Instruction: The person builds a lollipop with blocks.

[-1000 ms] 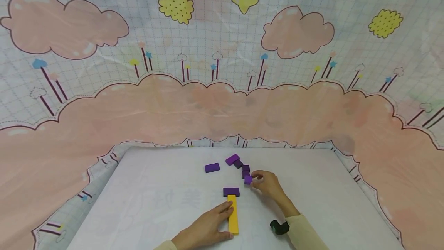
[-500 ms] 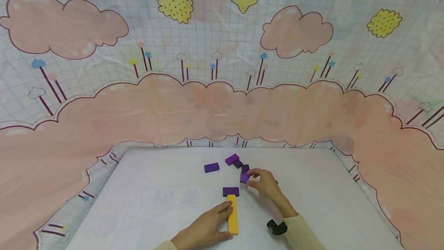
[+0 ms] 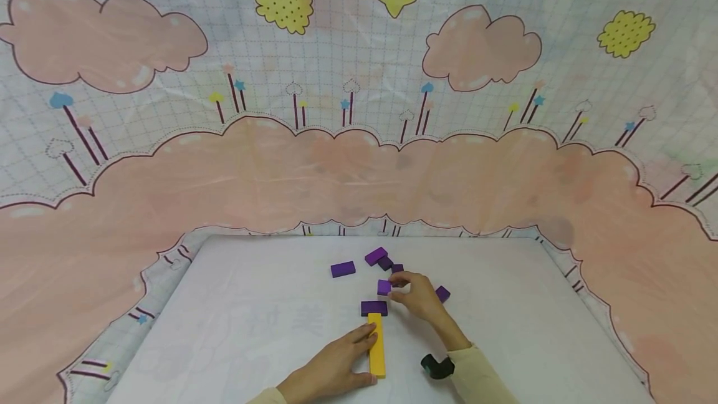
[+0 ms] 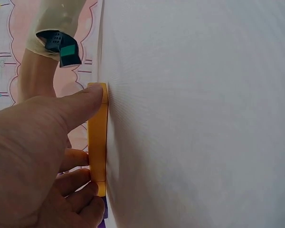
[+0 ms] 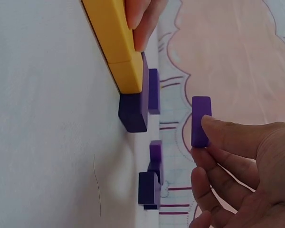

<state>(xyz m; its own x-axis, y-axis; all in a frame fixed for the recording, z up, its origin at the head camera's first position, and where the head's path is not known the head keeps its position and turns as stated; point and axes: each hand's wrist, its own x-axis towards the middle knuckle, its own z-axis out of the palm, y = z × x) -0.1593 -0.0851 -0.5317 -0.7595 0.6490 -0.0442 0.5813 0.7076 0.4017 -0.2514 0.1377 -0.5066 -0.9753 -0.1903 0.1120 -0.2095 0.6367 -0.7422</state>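
Note:
My left hand (image 3: 336, 363) grips a long yellow block (image 3: 378, 351) lying on the white table, thumb at its near end and fingertips along its side toward the far end. Across the yellow block's far end lies a dark purple block (image 3: 374, 308). My right hand (image 3: 419, 297) pinches a small purple block (image 5: 201, 121) between thumb and fingertips. In the right wrist view this block is held up off the table; in the head view it appears just beyond the crosswise purple block, slightly to the right.
Several purple blocks lie farther back, among them a tilted one (image 3: 376, 256) and a dark one (image 3: 385, 263). Another block (image 3: 343, 269) lies apart to the left, and one (image 3: 442, 293) sits right of my right wrist. A patterned cloth (image 3: 359, 186) hangs behind the table (image 3: 241, 310).
My right hand has carried the small purple block leftward from the cluster toward the crosswise block. A block right of my wrist has come into view. My left hand has stayed put.

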